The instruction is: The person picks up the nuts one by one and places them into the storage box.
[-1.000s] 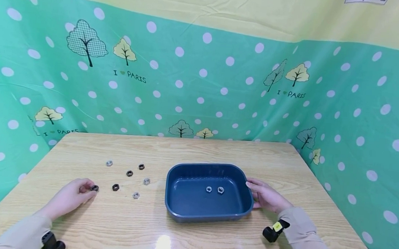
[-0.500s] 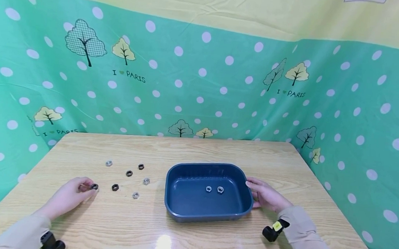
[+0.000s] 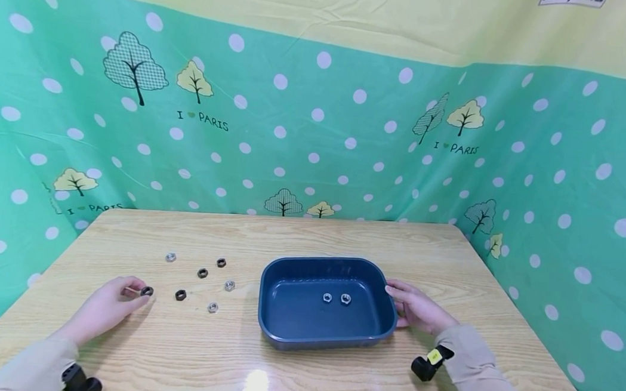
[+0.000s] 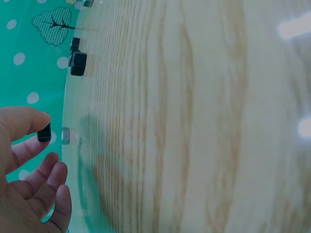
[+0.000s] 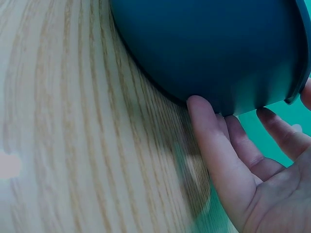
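Observation:
My left hand (image 3: 104, 307) pinches a black hex nut (image 3: 147, 292) between thumb and fingertip. In the left wrist view the nut (image 4: 44, 133) shows edge-on above the table, with the other fingers loosely bent below it. My right hand (image 3: 416, 306) rests at the right end of a dark blue rectangular box (image 3: 331, 342). The right wrist view shows its fairly straight fingers (image 5: 214, 141) touching the outer wall, one fingertip at the rim. Two silver nuts (image 3: 345, 299) lie on the box's floor.
Right of my left hand, black nuts (image 3: 180, 295) and silver nuts (image 3: 212, 308) lie scattered on the wooden table (image 3: 185, 355). A green dotted curtain (image 3: 316, 148) hangs behind the table and along its sides. Black wrist cameras (image 3: 424, 367) sit on both sleeves.
My left hand has shifted very slightly away from me and to the left, with the black nut still pinched. The right hand, box and loose nuts hold their places.

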A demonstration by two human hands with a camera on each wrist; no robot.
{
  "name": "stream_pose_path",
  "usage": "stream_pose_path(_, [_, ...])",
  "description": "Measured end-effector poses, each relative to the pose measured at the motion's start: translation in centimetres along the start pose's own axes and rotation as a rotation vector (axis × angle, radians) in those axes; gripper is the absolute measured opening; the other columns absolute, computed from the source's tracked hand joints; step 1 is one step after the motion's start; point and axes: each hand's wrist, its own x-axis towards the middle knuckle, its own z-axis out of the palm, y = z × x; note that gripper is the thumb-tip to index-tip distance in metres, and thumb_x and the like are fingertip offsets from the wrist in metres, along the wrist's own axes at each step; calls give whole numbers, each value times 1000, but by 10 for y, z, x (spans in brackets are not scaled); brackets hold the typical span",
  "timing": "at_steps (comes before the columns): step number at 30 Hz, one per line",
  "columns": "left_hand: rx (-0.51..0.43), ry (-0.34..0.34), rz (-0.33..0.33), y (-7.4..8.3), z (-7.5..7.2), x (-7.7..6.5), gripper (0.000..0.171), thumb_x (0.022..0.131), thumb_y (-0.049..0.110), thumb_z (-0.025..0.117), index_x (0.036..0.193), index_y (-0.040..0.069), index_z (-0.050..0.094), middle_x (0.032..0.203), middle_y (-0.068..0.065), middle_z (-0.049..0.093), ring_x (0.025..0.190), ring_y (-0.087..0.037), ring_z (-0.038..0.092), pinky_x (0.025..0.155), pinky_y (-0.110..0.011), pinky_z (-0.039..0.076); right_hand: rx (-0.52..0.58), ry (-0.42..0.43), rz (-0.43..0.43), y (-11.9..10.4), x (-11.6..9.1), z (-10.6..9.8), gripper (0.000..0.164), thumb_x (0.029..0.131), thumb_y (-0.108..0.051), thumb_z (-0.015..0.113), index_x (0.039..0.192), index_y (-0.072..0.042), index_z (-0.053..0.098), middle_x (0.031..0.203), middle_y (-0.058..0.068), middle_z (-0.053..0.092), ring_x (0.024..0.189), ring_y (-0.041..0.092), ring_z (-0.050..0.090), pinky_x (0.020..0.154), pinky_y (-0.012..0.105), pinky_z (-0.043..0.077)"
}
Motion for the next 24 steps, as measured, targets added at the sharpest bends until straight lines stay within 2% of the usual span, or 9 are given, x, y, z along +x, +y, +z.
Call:
stream_pose_path(11, [-14,15,4,4,-3,-2,31,90,22,63,106,-4,59,106,-27,59,93,-41,61,78,-54,48,1,-5,-3,1,-1,0,64,101,-32,42,145,6,16,108,-5,62,95,10,62,78,41,55])
stream_pose_path(24, [-39,37,26,16,-5,-2,28,90,20,63,105,-3,60,110,-30,57,96,-43,59,80,-57,46,-6,8,3,2,1,-1,67,100,-34,43,146,5,13,108,-5,63,95,9,62,79,40,55])
